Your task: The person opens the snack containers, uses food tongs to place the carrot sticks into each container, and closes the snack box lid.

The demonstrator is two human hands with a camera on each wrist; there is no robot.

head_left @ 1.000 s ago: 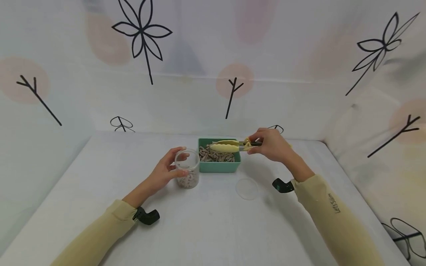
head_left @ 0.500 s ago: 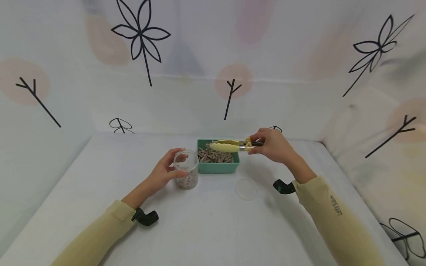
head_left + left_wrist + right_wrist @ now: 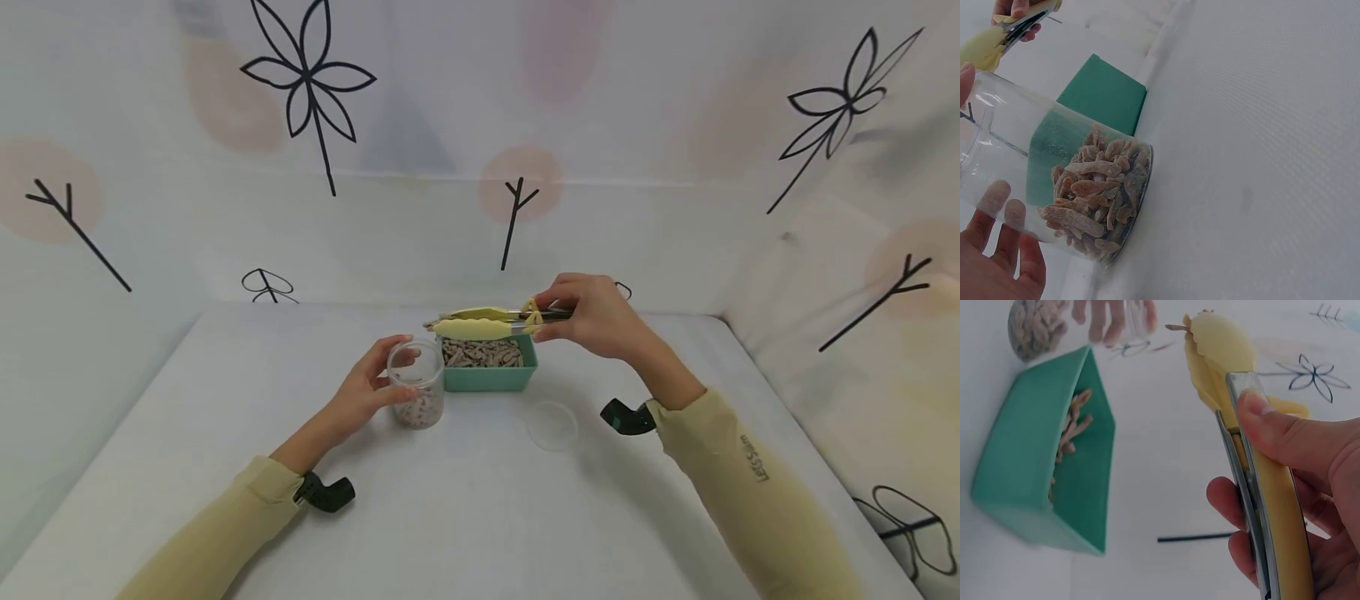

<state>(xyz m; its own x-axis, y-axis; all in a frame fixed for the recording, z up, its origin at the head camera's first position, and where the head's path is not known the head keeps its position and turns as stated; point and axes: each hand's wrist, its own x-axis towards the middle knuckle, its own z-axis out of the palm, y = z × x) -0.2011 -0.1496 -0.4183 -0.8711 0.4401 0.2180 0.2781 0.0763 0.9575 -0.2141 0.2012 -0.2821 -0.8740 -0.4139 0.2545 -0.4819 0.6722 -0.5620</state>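
One short reach lay open, leftward and down

At the far left, we saw the left grip [image 3: 367, 382] curled round a clear jar [image 3: 429, 375], its fingers [image 3: 1032, 265] spread along the wall. The jar stood on the bench [image 3: 450, 517], its long axis about upright and its mouth uncovered. We could make out tan, sticklike pieces [image 3: 1094, 194] heaped at its bottom, well below the rim.

Just right of the jar, we found a green tub [image 3: 487, 380], with more such pieces [image 3: 483, 354] in it. Over its back half hung yellow-headed tongs [image 3: 476, 328], their long axis running across our view, roughly level, tips pointing left. A single piece [image 3: 1177, 327] stuck out from between those tips, so we took it as pinched there. In the head view its free end showed just beyond the right part of the jar's rim; from the right wrist we judged it higher than the rim, though how much higher we could not tell.

Farther right, nearer to us, a clear disc [image 3: 552, 426] lay flat. Beyond it, the right grip [image 3: 596, 317] clasped the handles of the tongs, thumb on one side and fingers on the other.

We judged that everything turned on that one relation: the mouth lay left of and below the tips. The left grip was the nearer to the jar, steadying it; the right met it only through the tongs' length.
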